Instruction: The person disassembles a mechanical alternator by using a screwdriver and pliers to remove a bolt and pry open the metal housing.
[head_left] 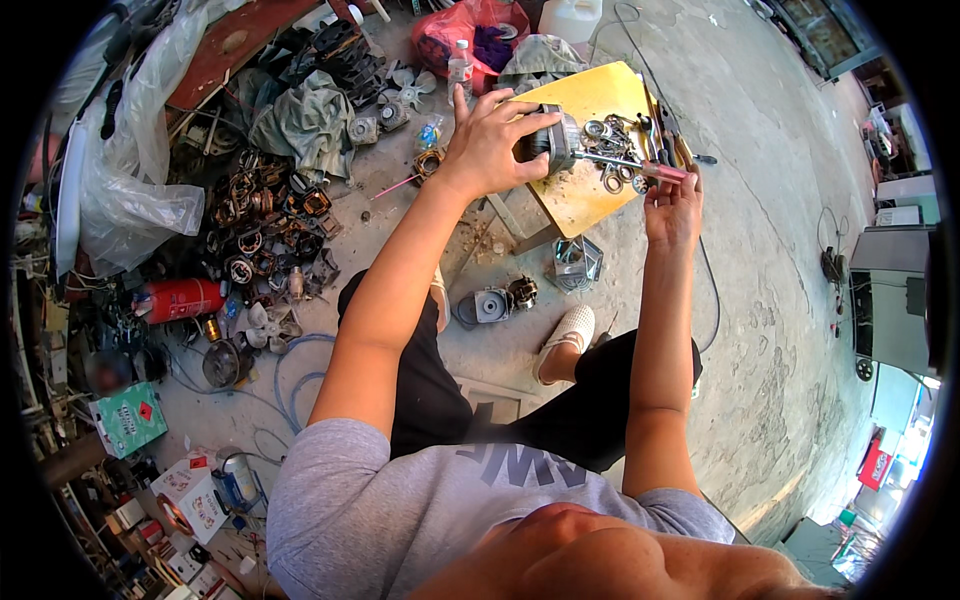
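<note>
My left hand (490, 148) is wrapped round a small electric motor (562, 136) at the left side of a yellow-topped bench (590, 207). In my right hand (674, 212), the fingers pinch the red handle of a screwdriver (664, 172). Its thin shaft points left toward the motor and its tip meets the motor's right side; whether it sits in a screw is too small to tell. Behind the shaft, several loose rings and metal parts (612, 132) lie on the bench. Pliers and other hand tools (668, 135) stand along its right edge.
Below the bench, a motor part with a square housing (490, 306) lies on the concrete floor near my feet. Heaps of motor windings (262, 200) spread to the left, with a red cylinder (178, 300). A plastic bottle (460, 70) stands behind my left hand. A cable (712, 285) runs along the right.
</note>
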